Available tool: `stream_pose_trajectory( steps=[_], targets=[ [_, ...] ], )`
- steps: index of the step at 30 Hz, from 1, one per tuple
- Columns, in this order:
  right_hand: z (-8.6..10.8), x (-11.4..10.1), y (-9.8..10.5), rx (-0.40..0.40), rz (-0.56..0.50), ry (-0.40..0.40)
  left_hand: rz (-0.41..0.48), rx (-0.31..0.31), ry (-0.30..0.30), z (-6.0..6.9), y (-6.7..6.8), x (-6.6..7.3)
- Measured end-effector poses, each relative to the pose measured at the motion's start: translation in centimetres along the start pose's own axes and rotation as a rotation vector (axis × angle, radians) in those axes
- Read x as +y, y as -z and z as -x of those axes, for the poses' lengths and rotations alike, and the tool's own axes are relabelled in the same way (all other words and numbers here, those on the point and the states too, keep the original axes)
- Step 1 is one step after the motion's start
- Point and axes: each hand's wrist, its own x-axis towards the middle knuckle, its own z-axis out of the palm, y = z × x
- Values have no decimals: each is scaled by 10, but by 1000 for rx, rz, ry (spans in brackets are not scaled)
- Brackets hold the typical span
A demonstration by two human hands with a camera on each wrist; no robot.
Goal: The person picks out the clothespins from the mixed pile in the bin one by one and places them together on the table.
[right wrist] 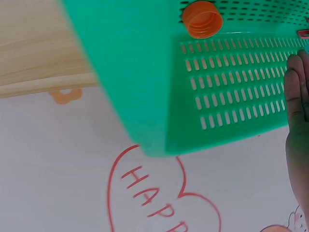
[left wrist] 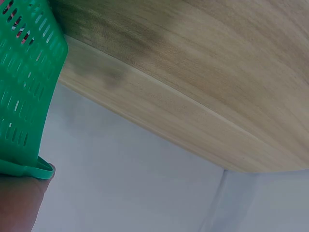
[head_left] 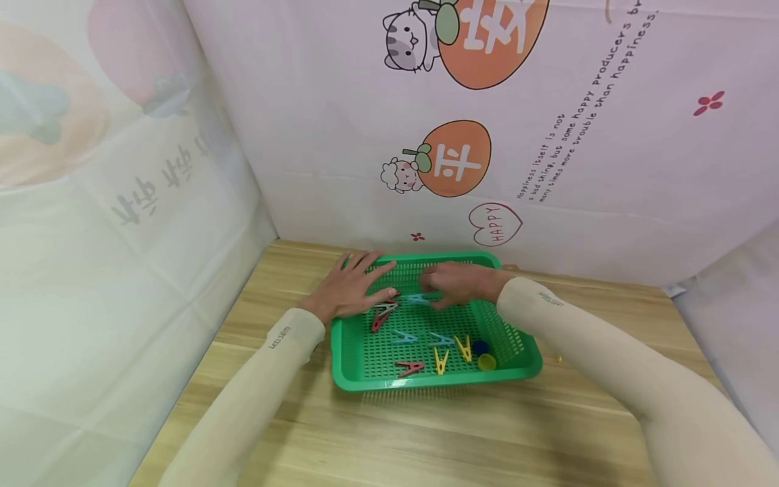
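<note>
My left hand (head_left: 349,289) lies over the left rim of a green plastic basket (head_left: 435,384), fingers spread and thumb reaching inside. In the left wrist view, only part of that hand (left wrist: 21,200) shows at the rim. Beneath the thumb are a white clothespin (head_left: 386,308) and a red clothespin (head_left: 380,320). Inside the basket's far part, my right hand (head_left: 456,283) has curled fingers and pinches a light blue clothespin (head_left: 416,299); its fingertips are partly hidden. In the right wrist view, the right hand's fingers (right wrist: 294,92) point toward the basket floor.
Light blue (head_left: 404,337), yellow (head_left: 441,361) and red (head_left: 410,368) clothespins lie on the basket floor. Blue (head_left: 481,347), yellow (head_left: 487,362) and orange (right wrist: 203,19) bottle caps sit inside too. The wooden table (head_left: 426,439) meets printed cloth walls (head_left: 341,135) behind and at the sides.
</note>
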Motion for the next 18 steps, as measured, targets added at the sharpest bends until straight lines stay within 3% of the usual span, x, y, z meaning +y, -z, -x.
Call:
stream_pose_trajectory(
  steps=[7, 18],
  targets=[
    [20, 2, 3, 81, -7, 18, -8, -2, -3, -1, 1, 2],
    [50, 8, 4, 179, -117, 4, -7, 6, -9, 0, 2, 3]
  ],
)
